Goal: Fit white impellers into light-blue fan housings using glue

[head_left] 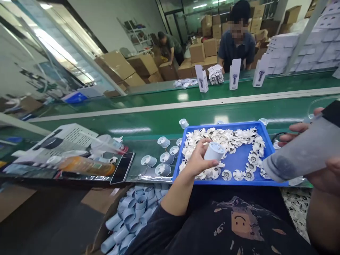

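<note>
My left hand (200, 157) is closed around a pale blue cylindrical housing (214, 151), its open end with inner parts facing up. It hovers over a blue tray (176, 166) of white fan impellers (209, 134). On the right, my right hand (322, 179) grips a large translucent grey cylinder (305, 152) with a black end; this cylinder is tilted, close to the camera, and hides much of the hand. Its fingertips show beyond the cylinder. Several similar blue housings (163, 169) stand left of the tray.
Below the bench edge, a box holds many blue tubes (127, 216). Left on the bench lie a phone (122, 168), an orange drink bottle (85, 165) and printed paper (71, 138). White boxes (235, 74) stand across the green belt (148, 120), before a co-worker (236, 46). Another person bends over cartons behind.
</note>
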Motion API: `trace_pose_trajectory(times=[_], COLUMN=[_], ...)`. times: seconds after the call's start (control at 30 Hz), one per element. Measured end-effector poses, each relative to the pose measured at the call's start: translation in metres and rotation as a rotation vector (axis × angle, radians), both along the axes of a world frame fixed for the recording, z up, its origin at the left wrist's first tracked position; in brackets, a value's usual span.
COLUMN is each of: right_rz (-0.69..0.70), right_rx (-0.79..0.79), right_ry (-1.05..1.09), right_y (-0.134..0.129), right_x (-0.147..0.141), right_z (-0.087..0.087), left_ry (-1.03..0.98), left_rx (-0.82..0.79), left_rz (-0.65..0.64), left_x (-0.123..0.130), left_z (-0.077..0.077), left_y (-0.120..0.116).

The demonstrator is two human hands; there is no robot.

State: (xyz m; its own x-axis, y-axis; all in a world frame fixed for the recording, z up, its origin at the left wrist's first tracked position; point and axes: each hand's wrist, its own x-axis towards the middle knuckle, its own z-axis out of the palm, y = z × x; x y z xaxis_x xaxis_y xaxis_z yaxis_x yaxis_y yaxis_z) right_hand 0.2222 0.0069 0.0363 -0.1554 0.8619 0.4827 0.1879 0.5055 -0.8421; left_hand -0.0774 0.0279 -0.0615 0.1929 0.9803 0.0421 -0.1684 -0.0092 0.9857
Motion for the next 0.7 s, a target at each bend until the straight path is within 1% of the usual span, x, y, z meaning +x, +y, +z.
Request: trace_pose_trajectory(times=[0.07, 0.1, 0.13, 0.2, 0.27, 0.3, 0.37, 0.43, 0.53, 0.63, 0.7], right_rz=[0.040, 0.047, 0.044, 0.042, 0.056, 0.069, 0.085, 0.103, 0.125, 0.193, 0.260], right_rx=[-0.121, -0.166, -0.188, -0.191, -0.162, -0.148, -0.134, -0.159, -0.213, -0.209, -0.183], right_ry=[0.238, 0.302, 0.318, 0.310, 0.294, 0.285, 0.266, 0.257, 0.315, 0.388, 0.434], right_y=[0.002, 0.002, 0.001, 0.000, 0.000, 0.000, 0.001, 0.002, 0.004, 0.006, 0.008], right_x=[-0.001, 0.000, 0.001, 0.003, 0.004, 0.004, 0.002, -0.002, -0.009, -0.016, -0.021], right_z=[0.001, 0.001, 0.001, 0.000, -0.001, -0.001, 0.001, 0.005, 0.013, 0.019, 0.022], left_ry=[0.019, 0.002, -0.026, -0.076, -0.096, -0.092, -0.073, -0.066, -0.146, -0.254, -0.222], left_rx=[0.028, 0.026, 0.014, -0.031, -0.063, -0.070, -0.076, -0.085, -0.109, -0.064, 0.052], left_rz=[0.067, 0.076, 0.065, -0.001, -0.063, -0.075, -0.044, 0.026, 0.104, 0.083, 0.039], left_x=[-0.003, -0.005, -0.007, -0.009, -0.011, -0.012, -0.014, -0.014, -0.008, 0.006, 0.017], left_z=[0.004, 0.005, 0.007, 0.009, 0.008, 0.007, 0.004, 0.002, 0.003, 0.005, 0.005], left_y=[0.006, 0.007, 0.007, 0.005, 0.002, 0.002, 0.002, 0.003, 0.004, 0.002, -0.002])
